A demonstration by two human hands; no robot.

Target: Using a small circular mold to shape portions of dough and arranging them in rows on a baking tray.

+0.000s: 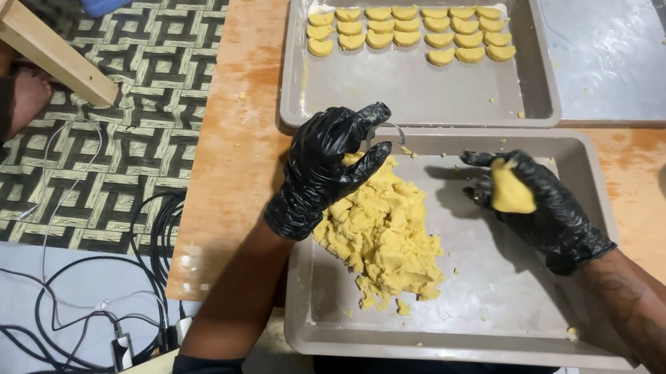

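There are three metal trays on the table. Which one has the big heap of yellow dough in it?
The nearest tray, under both gloved hands. Its dough heap is loose and unshaped; the far-left tray holds rows of small shaped pieces, and the far-right tray holds no dough.

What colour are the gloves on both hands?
Glossy black, on the left hand and right hand; the head view shows them clearly.

Both the left hand [326, 170] and the right hand [542, 202] wear glossy, crinkled black disposable gloves ending at the wrists. Forearms are bare. A dark short sleeve covers the left upper arm.
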